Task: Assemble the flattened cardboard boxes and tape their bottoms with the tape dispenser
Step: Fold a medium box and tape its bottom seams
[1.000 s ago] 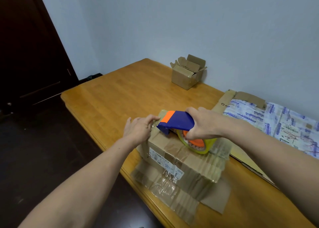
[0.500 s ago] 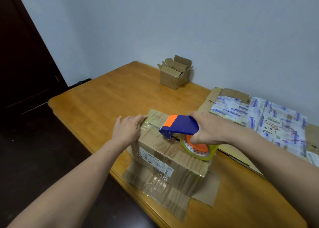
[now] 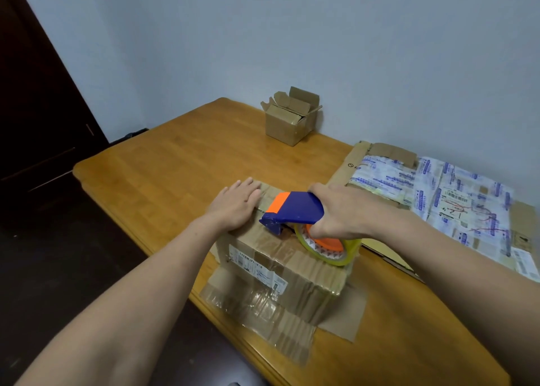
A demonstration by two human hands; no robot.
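**Tape dispenser on the upturned box**

The cardboard box (image 3: 280, 260) is sitting at the near edge of the table (image 3: 175, 163), its lower flaps splaying flat around it. The right hand (image 3: 342, 213) is gripping the blue-and-orange tape dispenser (image 3: 295, 210), fingers wrapped round its handle, with the dispenser's nose touching the box's top face. The left hand (image 3: 233, 204) is lying flat, fingers straight, on the box's far left corner. A small open box (image 3: 289, 119) is standing far back by the wall. Flattened cardboard (image 3: 438, 198) is lying to the right.

Left hand (image 3: 235, 204) lies flat, palm down, fingers straight and together; right hand (image 3: 339, 213) curls around the tape dispenser (image 3: 295, 210)
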